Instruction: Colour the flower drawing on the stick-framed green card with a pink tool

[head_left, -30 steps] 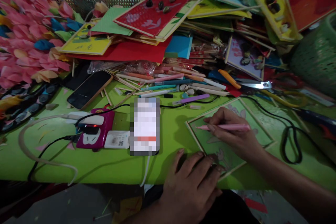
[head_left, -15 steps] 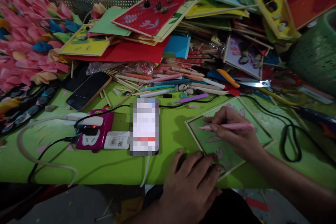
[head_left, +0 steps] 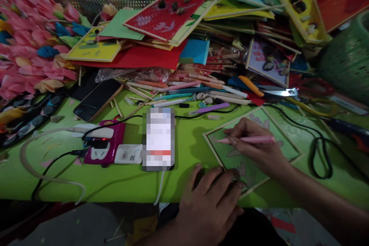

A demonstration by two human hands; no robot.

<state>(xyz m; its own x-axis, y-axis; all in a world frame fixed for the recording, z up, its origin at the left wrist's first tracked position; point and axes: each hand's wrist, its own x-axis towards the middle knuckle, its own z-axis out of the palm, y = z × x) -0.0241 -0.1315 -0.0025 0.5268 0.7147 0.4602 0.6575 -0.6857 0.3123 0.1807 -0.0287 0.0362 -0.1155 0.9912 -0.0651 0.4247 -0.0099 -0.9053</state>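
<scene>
My right hand [head_left: 253,142] grips a pink marker pen [head_left: 258,139], its tip pointing left over a green picture card [head_left: 259,161]. Thin wooden sticks frame the card, and grey-pink flower shapes are drawn on it. Whether the tip touches the surface I cannot tell for sure. My left hand [head_left: 211,196] lies with fingers spread over the card's lower left edge and the table. Beyond the card rest a purple marker [head_left: 213,108] and a small pink pen cap [head_left: 213,117].
A phone with a lit, blurred screen [head_left: 158,138] lies left of the card, near a magenta power strip [head_left: 106,142] with cables. Behind are a dark phone [head_left: 98,100], several markers, scissors [head_left: 281,92] and stacked framed pictures [head_left: 167,17]. A black cable [head_left: 313,153] loops at right.
The pink marker and my right hand have shifted very slightly to the left over the card. My left hand stays in place.
</scene>
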